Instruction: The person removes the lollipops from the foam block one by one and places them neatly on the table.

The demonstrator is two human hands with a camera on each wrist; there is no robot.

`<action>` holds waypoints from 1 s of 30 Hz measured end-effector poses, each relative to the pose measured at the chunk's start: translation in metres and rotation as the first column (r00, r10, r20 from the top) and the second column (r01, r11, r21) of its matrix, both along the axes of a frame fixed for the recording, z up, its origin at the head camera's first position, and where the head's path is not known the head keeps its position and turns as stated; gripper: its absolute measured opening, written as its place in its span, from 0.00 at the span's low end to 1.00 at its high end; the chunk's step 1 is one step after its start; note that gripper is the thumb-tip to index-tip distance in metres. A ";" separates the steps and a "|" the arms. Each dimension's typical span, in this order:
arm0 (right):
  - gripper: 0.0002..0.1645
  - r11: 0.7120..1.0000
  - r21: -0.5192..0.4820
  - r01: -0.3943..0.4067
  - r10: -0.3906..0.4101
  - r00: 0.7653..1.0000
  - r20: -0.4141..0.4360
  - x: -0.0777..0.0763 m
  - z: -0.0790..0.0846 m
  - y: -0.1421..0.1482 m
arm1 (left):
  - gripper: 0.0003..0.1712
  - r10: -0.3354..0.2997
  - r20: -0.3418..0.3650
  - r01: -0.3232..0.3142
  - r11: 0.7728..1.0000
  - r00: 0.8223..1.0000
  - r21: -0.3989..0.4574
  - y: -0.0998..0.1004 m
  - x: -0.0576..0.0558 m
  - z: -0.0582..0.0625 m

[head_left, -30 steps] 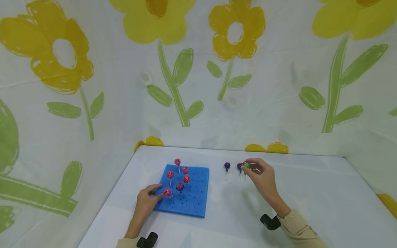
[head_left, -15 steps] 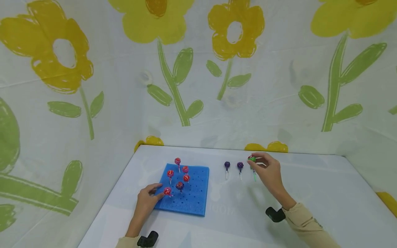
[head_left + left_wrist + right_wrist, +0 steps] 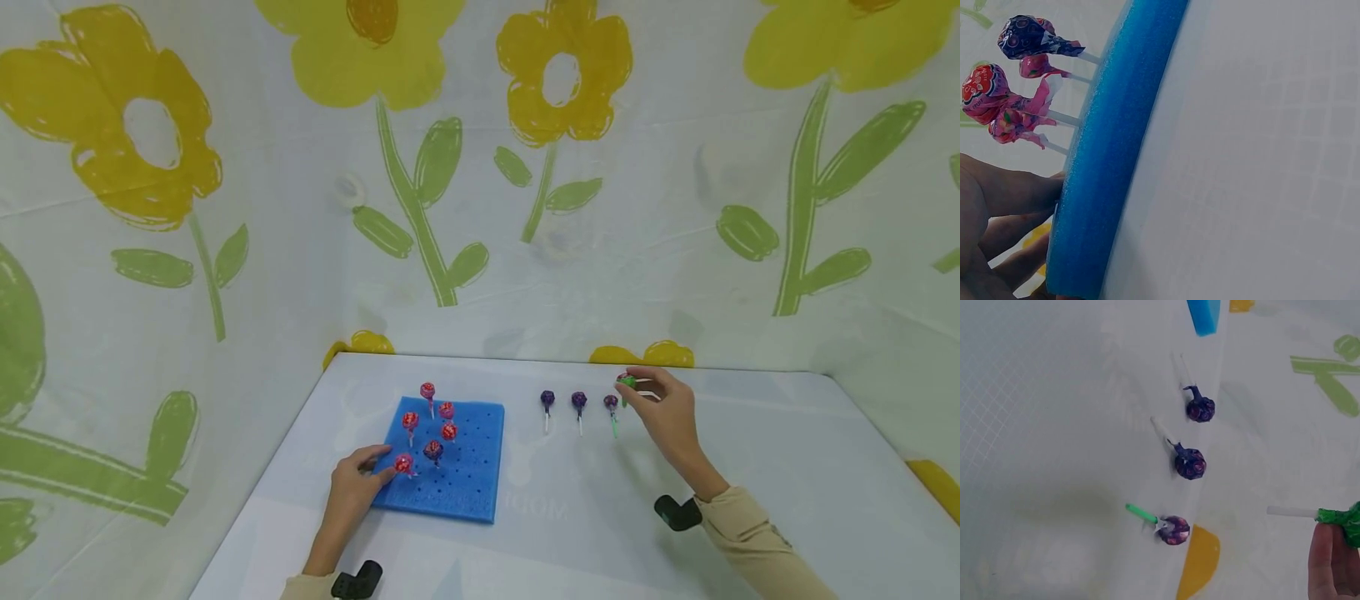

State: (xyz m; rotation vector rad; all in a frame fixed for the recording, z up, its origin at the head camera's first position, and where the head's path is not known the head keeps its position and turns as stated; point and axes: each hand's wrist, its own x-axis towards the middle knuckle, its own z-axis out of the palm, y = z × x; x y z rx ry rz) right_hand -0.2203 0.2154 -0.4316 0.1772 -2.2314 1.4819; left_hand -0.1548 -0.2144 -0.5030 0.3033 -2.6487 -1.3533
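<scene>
My left hand (image 3: 356, 482) holds the left edge of a blue foam board (image 3: 472, 475) dotted with small holes, thumb on its top face in the left wrist view. Several lollipops stand stick-down in the board: pink-red ones (image 3: 410, 421) and a dark purple one (image 3: 432, 451). My right hand (image 3: 666, 414) pinches a green-wrapped lollipop (image 3: 1352, 524) by its head; the white stick points left in the right wrist view. Beside that hand lies a purple lollipop with a green stick (image 3: 1173, 530), in a row with two dark purple lollipops (image 3: 547, 398) (image 3: 579, 401) on white sticks.
The white table (image 3: 570, 533) reaches back to a fabric wall (image 3: 480, 333) printed with yellow flowers and green leaves. More of this fabric hangs on the left and right. A dark camera (image 3: 678, 512) sits at the right wrist, another (image 3: 357, 581) at the left.
My right hand has moved right and slightly away, carrying the green lollipop past the row and uncovering the purple lollipop with the green stick. The left hand and the foam board have kept their places.
</scene>
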 end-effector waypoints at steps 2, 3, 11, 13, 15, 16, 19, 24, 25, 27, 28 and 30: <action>0.19 1.000 0.017 0.009 -0.009 1.000 0.001 -0.002 -0.003 0.004 | 0.21 0.002 -0.001 -0.002 1.000 1.000 -0.002 0.000 0.000 0.000; 0.19 1.000 0.021 0.011 -0.011 1.000 0.001 -0.002 -0.004 0.005 | 0.21 0.004 -0.001 -0.004 1.000 1.000 -0.001 0.000 0.000 -0.001; 0.20 0.996 0.075 0.048 -0.050 0.999 0.022 -0.003 -0.004 0.015 | 0.21 0.008 -0.010 -0.008 1.000 1.000 -0.004 0.000 0.002 -0.001; 0.19 0.995 0.085 0.057 -0.060 0.998 0.036 -0.004 -0.004 0.017 | 0.20 0.007 -0.012 -0.007 1.000 1.000 -0.008 0.001 0.003 0.000; 0.20 0.994 0.093 0.062 -0.067 0.996 0.052 -0.005 -0.006 0.019 | 0.20 0.004 -0.015 -0.004 1.000 1.000 -0.008 0.001 0.003 0.001; 0.19 0.994 0.093 0.063 -0.069 0.996 0.062 -0.006 -0.006 0.020 | 0.20 0.000 -0.019 0.000 1.000 1.000 -0.009 0.002 0.003 0.001; 0.20 0.993 0.100 0.064 -0.072 0.994 0.079 -0.009 -0.009 0.023 | 0.20 -0.004 -0.022 0.004 1.000 1.000 -0.009 0.002 0.003 0.001; 0.22 0.994 0.096 0.054 -0.064 0.993 0.097 -0.014 -0.013 0.028 | 0.20 -0.004 -0.018 0.004 1.000 1.000 0.003 0.001 0.003 0.002; 0.22 0.994 0.092 0.051 -0.059 0.993 0.097 -0.014 -0.013 0.029 | 0.20 -0.002 -0.016 0.002 1.000 1.000 0.006 0.001 0.003 0.002; 0.22 0.996 0.084 0.041 -0.049 0.994 0.101 -0.016 -0.014 0.030 | 0.20 -0.001 -0.018 0.001 1.000 1.000 0.005 0.002 0.003 0.001; 0.22 0.996 0.084 0.037 -0.045 0.994 0.103 -0.016 -0.014 0.031 | 0.20 0.001 -0.020 -0.001 1.000 1.000 0.004 0.002 0.003 0.001; 0.21 0.995 0.088 0.036 -0.045 0.993 0.110 -0.018 -0.015 0.032 | 0.20 0.004 -0.024 -0.004 1.000 1.000 0.003 0.002 0.003 0.001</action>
